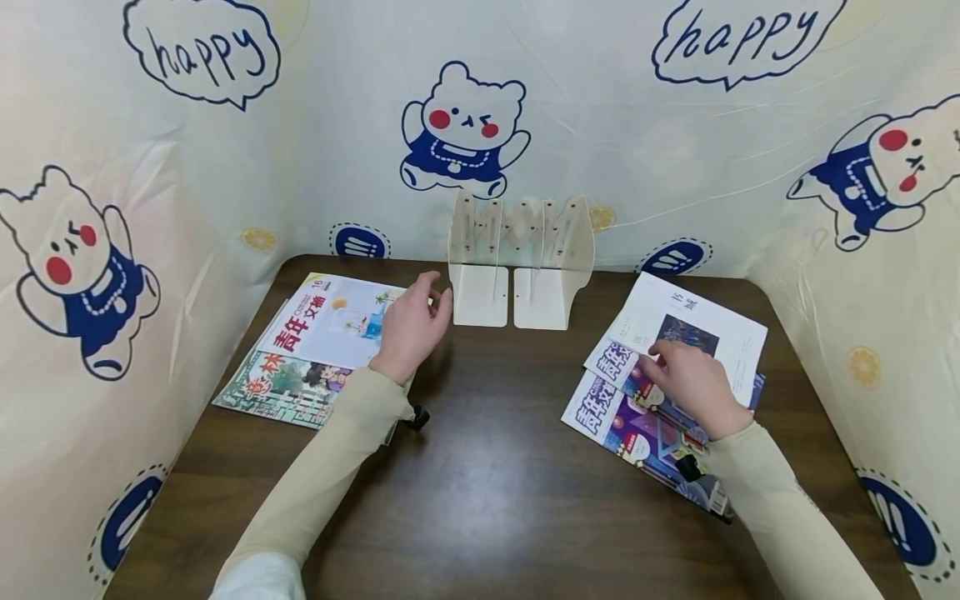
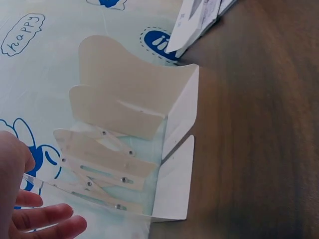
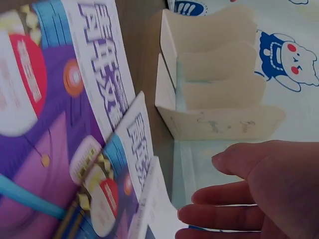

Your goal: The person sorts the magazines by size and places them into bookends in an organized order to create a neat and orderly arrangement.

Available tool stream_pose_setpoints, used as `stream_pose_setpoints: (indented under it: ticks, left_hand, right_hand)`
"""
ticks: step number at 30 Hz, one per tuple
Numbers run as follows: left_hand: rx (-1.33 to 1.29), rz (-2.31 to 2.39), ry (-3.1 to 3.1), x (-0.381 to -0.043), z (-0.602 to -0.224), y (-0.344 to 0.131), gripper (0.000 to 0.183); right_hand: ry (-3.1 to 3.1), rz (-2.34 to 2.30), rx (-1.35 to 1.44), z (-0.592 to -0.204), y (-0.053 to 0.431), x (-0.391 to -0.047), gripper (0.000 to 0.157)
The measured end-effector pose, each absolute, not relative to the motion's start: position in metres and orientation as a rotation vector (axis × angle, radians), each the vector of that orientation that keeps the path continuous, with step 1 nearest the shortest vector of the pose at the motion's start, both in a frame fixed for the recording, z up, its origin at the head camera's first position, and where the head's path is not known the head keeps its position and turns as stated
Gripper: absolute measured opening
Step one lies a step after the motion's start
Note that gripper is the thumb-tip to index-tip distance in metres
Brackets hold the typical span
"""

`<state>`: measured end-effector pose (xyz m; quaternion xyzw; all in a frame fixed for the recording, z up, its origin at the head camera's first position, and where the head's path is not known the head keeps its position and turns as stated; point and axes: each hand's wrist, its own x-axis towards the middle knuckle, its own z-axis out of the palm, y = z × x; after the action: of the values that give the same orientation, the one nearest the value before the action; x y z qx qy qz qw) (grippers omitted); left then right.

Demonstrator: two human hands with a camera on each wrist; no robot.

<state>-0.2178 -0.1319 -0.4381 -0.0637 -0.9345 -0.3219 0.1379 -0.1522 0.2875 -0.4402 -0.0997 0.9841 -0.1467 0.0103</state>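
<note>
My left hand (image 1: 416, 325) is beside the left end of a white expandable bookshelf stand (image 1: 480, 296), over the right edge of a magazine with red title characters (image 1: 303, 321). Its fingers are loosely bent; in the left wrist view the fingers (image 2: 50, 219) overlap the stand's near end panel, and contact is unclear. My right hand (image 1: 693, 383) is over a fanned stack: a white-covered magazine (image 1: 738, 325) and purple magazines (image 1: 600, 408) beneath it. In the right wrist view its thumb and fingers (image 3: 219, 216) are spread apart, with nothing between them.
Under the red-titled magazine lies a green illustrated magazine (image 1: 277, 392). The stand is at the back middle of the dark wooden table (image 1: 480, 467). A pale curtain (image 1: 337, 108) printed with bears hangs behind and along both sides.
</note>
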Motion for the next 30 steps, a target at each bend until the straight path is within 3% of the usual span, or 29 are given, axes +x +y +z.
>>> stream_pose_setpoints:
  ticks: [16,24,30]
  left_hand:
    - [-0.195,-0.850,-2.713,-0.238,-0.435,-0.126,0.051]
    - [-0.175,-0.854,-2.756,-0.244,-0.434,-0.121,0.055]
    - [-0.194,-0.839,-2.731,-0.252,-0.436,-0.120,0.051]
  right_hand:
    - [2.922,-0.276,-0.281,-0.451,0.308,-0.191,0.027]
    - [2.939,-0.111,-0.352,-0.463,0.312,-0.199,0.033]
    - [2.956,-0.037,-0.402,-0.467,0.308,-0.205,0.027]
